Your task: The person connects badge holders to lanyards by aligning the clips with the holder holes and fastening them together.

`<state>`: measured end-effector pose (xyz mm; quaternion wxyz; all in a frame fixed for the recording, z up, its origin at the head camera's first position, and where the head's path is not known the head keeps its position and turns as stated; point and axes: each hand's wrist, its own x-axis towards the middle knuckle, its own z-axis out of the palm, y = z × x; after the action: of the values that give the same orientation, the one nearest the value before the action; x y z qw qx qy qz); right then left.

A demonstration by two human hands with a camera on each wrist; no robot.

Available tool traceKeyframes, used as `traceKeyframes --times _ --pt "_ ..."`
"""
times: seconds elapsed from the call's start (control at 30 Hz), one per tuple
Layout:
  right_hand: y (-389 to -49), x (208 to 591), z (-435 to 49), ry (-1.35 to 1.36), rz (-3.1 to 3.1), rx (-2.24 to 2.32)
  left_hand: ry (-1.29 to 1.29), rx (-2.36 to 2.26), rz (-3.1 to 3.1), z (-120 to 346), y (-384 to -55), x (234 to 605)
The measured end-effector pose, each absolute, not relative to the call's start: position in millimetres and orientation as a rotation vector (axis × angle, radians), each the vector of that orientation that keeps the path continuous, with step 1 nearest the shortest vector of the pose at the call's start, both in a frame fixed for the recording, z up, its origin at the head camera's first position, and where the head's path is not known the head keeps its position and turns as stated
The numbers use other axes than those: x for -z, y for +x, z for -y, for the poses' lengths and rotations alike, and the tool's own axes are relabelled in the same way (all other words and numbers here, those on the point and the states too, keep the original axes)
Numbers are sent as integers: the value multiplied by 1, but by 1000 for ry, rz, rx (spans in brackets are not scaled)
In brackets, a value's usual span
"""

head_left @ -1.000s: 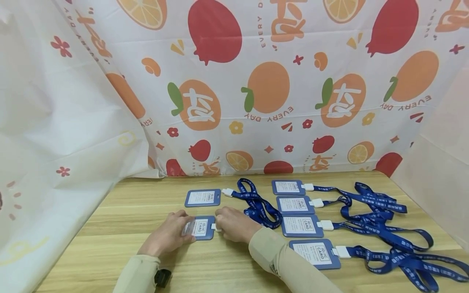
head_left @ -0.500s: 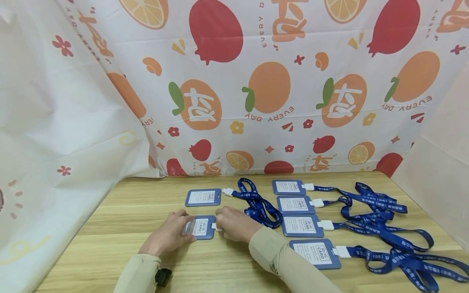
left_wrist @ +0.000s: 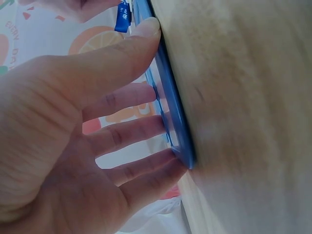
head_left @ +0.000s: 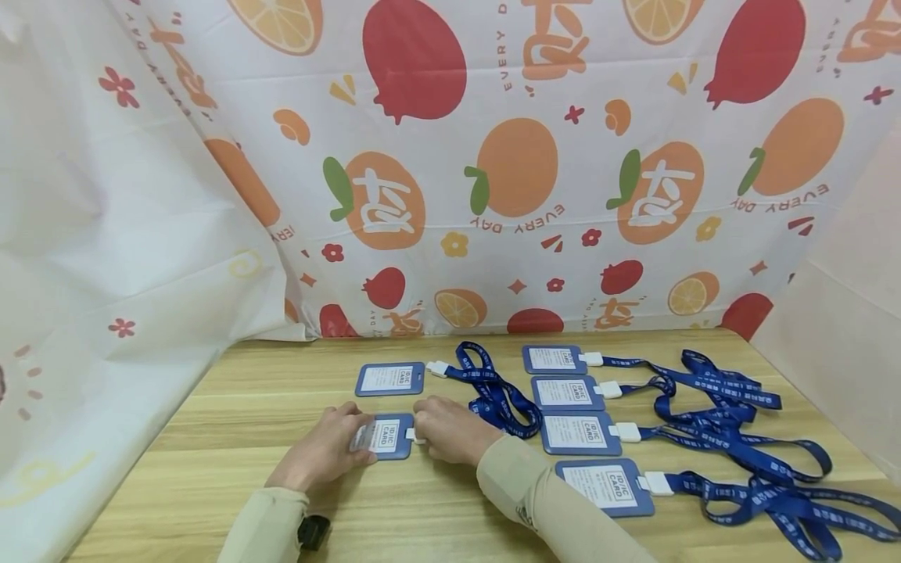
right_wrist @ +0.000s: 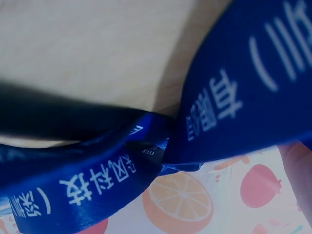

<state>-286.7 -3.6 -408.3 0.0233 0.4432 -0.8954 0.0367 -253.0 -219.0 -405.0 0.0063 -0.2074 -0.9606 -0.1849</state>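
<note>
In the head view, a blue ID card holder (head_left: 394, 450) lies on the wooden table in front of me. My left hand (head_left: 325, 447) holds it by its left part. In the left wrist view, the thumb is on one long edge of the holder (left_wrist: 173, 105) and the fingers reach the other. At the slotted end, my right hand (head_left: 450, 430) pinches a white lanyard clip (head_left: 420, 441), partly covered by the fingers. Blue lanyard strap (right_wrist: 243, 92) with white lettering fills much of the right wrist view.
Behind the hands lies another holder (head_left: 389, 380), apart from a coiled blue lanyard (head_left: 501, 395) with a white clip (head_left: 437, 368). Several holders joined to lanyards (head_left: 746, 446) form a column at right. A fruit-print sheet (head_left: 517, 258) hangs along the table's back.
</note>
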Motion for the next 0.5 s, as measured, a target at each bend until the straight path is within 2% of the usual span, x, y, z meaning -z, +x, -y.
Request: traceKeyframes --times 0.5 --pt "-284 406 6 1336 2814 -96 -653 573 3008 218 -254 405"
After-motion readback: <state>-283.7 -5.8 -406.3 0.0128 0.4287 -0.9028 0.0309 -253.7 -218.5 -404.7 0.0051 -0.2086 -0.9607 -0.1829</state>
